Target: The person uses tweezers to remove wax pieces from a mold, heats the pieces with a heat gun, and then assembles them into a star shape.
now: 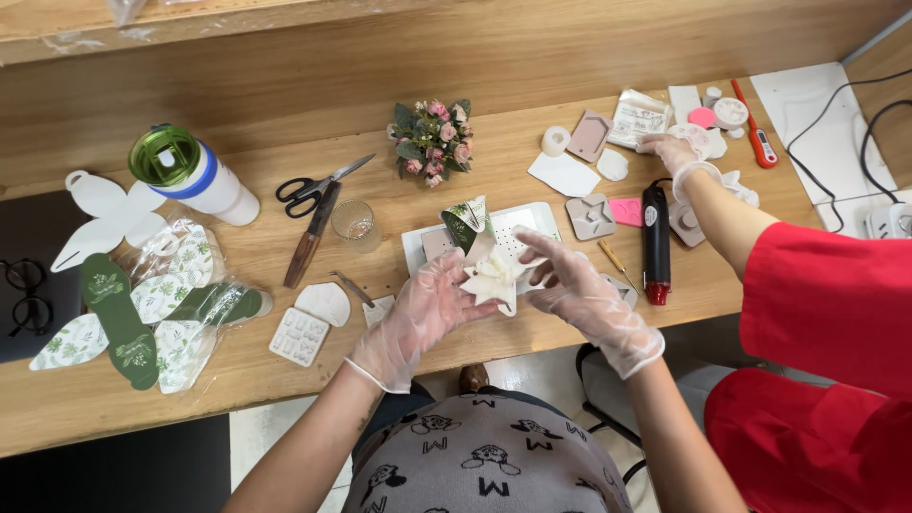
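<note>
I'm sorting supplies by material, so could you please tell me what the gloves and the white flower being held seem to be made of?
Gloves on the left hand and right hand: thin clear plastic, wrinkled and see-through. White flower: matte, soft-edged petals, perhaps clay or wax; unclear.

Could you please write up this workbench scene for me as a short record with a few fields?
Surface: wooden table
Left hand: gloved, touching the white flower-shaped piece
Right hand: gloved, on the same piece's other side
Under the piece: white perforated board
Co-worker: red-sleeved person's gloved hand over small moulds at far right
Nearby: black scissors, pink flower bunch, black and red heat tool, green-lidded tumbler
</note>
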